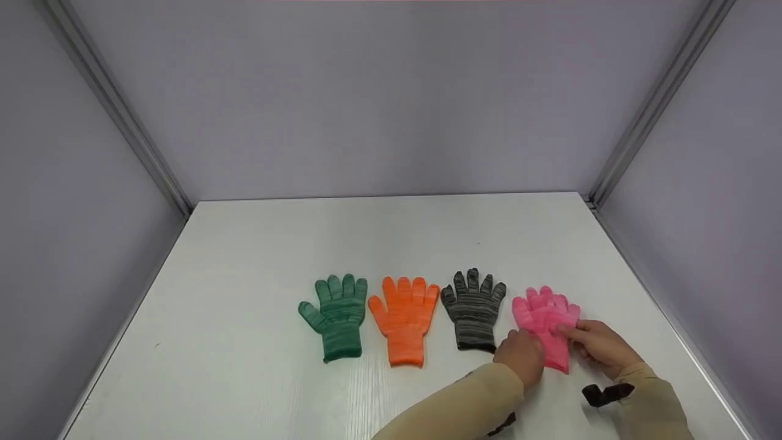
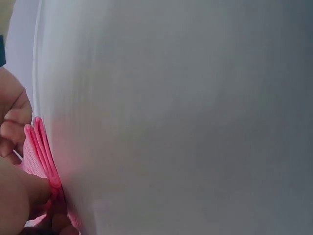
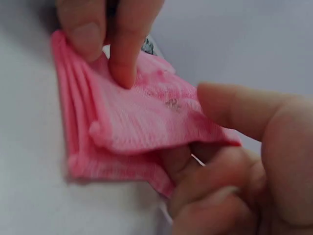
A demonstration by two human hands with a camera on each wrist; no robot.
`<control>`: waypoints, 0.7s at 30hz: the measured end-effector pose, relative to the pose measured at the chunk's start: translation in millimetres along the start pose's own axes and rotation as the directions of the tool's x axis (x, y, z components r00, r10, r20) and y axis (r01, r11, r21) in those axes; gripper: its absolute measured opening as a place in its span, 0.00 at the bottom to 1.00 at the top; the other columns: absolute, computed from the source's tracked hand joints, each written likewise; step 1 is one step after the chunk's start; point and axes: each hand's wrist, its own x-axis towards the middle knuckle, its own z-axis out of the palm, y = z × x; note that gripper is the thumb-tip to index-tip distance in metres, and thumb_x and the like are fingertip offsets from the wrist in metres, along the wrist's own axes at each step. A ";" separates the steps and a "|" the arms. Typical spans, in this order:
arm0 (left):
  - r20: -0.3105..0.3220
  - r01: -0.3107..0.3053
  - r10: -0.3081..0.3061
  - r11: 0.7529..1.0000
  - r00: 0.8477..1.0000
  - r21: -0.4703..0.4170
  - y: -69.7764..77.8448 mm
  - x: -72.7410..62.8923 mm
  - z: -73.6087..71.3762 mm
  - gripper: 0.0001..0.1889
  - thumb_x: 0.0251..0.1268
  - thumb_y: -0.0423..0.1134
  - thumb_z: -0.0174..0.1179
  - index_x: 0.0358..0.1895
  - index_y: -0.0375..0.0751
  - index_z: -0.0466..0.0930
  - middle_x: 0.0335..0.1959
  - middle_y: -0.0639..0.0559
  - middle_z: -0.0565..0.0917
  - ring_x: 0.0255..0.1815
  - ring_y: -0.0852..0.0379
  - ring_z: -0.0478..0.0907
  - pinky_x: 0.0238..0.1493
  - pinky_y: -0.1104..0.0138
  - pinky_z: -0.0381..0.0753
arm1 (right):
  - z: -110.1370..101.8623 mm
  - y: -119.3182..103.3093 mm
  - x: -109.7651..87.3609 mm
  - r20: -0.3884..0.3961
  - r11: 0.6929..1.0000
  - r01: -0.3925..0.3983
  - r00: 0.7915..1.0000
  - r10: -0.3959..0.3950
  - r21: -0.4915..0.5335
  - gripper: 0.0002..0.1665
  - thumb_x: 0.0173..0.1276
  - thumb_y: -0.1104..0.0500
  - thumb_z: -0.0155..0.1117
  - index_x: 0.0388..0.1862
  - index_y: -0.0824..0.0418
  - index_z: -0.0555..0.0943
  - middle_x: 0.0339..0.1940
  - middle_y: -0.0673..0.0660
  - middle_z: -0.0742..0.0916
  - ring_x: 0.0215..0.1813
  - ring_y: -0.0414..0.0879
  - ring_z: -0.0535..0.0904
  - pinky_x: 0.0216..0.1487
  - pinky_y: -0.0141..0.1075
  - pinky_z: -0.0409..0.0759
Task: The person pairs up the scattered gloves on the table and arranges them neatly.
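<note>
Pink knit gloves (image 1: 544,315) lie at the right of the table, fingers pointing away, several cuff layers stacked in the right wrist view. My left hand (image 1: 520,357) pinches the left side of the cuff. From the other side my right hand (image 1: 602,345) holds the pink fabric (image 3: 142,117), its thumb (image 3: 234,107) on top and its fingers under the upper layers. In the left wrist view, the folded cuff edges (image 2: 43,152) stand a little apart beside the left hand (image 2: 19,196).
A dark grey striped glove (image 1: 473,311), an orange glove (image 1: 405,321) and a green glove (image 1: 339,318) lie in a row to the left. The white table (image 1: 244,275) meets grey panels (image 1: 379,98) at the back and both sides. A black strap (image 1: 606,394) hangs at the right wrist.
</note>
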 end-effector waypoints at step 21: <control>0.009 0.094 -0.093 0.990 0.996 -0.105 6.1 -3.8 -0.7 0.11 0.75 0.48 0.45 0.45 0.50 0.75 0.42 0.60 0.70 0.39 0.63 0.70 0.40 0.72 0.73 | 3.6 -7.0 4.1 0.182 0.959 0.076 0.975 -0.129 0.271 0.15 0.74 0.59 0.53 0.54 0.65 0.71 0.28 0.52 0.76 0.31 0.43 0.72 0.35 0.33 0.74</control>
